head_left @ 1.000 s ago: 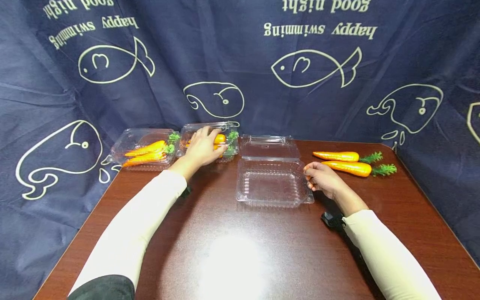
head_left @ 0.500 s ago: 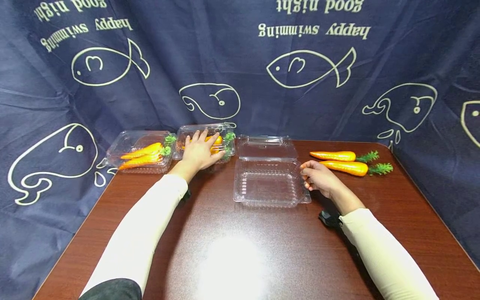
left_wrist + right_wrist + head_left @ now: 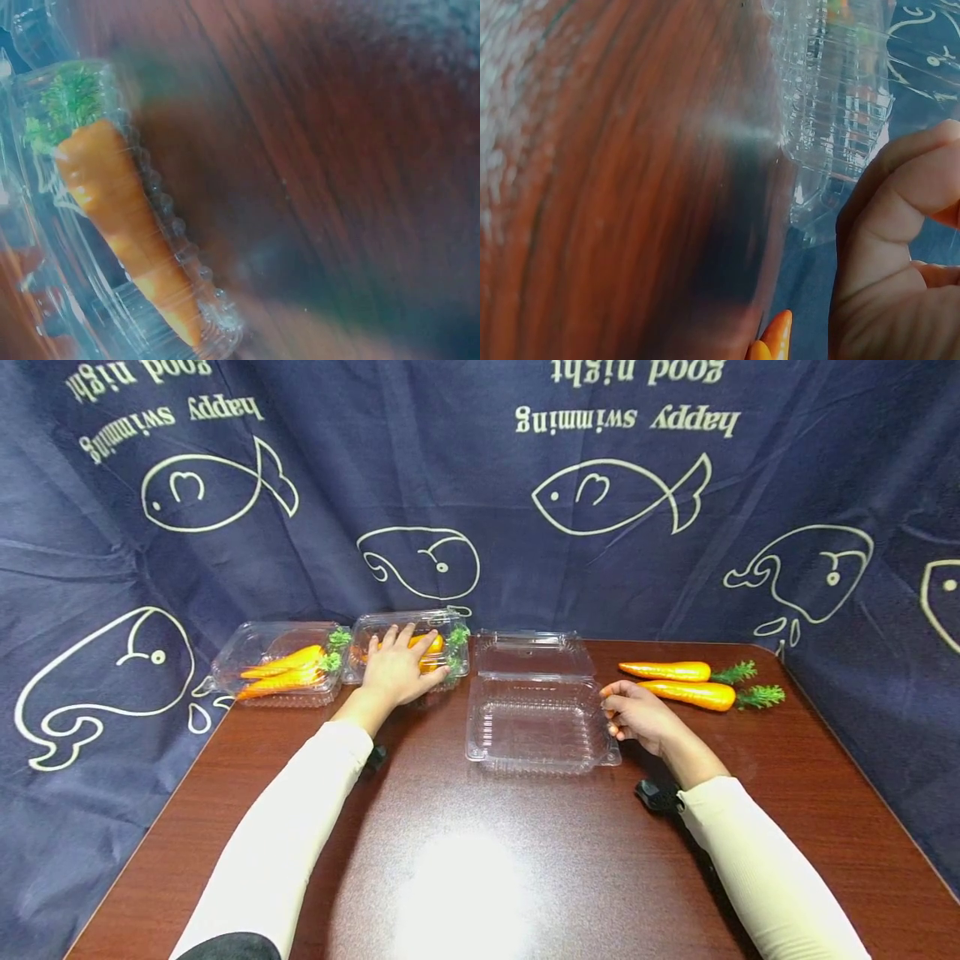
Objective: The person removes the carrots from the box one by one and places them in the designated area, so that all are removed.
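Note:
My left hand (image 3: 396, 670) rests with spread fingers on the closed lid of a clear plastic clamshell box (image 3: 459, 668). Carrots (image 3: 427, 643) with green tops show through it; the left wrist view also catches a boxed carrot (image 3: 124, 217). My right hand (image 3: 641, 718) has bent fingers at the right rim of another clamshell box (image 3: 540, 735), which stands with its lid raised at the back. In the right wrist view that hand's fingertips are cut off, so whether they grip the rim is hidden. Two loose carrots (image 3: 690, 695) lie just beyond it.
Another closed clamshell box (image 3: 315, 697) holding carrots (image 3: 288, 675) stands at the far left, beside the one under my left hand. A dark blue printed curtain (image 3: 637, 568) hangs behind the brown table (image 3: 562, 877).
My left hand has settled lower, its fingers spreading flatter over the lid. The whole head view has shifted slightly left. My right hand keeps its place by the raised-lid box.

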Tool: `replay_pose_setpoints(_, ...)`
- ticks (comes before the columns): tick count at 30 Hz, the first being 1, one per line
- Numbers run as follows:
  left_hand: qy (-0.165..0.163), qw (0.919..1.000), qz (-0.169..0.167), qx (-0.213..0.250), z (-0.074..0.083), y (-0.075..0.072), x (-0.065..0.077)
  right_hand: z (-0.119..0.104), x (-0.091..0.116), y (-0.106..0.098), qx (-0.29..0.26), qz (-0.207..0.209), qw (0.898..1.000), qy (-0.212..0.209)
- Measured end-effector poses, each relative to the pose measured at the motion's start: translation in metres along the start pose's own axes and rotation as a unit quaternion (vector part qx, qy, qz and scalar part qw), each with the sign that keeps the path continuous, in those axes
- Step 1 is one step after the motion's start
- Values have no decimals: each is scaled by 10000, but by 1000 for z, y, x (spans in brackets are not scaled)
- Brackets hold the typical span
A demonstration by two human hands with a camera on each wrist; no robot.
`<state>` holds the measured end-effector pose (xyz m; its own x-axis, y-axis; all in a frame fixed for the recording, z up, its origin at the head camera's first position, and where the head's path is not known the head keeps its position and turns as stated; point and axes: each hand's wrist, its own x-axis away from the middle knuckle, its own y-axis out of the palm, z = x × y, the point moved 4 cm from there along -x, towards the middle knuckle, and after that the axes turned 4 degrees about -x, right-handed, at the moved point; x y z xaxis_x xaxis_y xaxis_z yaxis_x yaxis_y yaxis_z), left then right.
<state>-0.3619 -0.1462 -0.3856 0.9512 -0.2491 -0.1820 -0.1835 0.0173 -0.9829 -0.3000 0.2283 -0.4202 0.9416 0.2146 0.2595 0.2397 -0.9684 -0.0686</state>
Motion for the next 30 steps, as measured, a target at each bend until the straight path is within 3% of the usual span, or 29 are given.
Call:
replay_pose_setpoints(19, 193, 9984, 518, 77, 14, -2, 43, 3, -1, -4, -45, -37, 10000, -66)
replay_pose_setpoints(30, 244, 9980, 517, 271, 15, -7, 71, 5, -1, -6, -215, -13, 9997, -71)
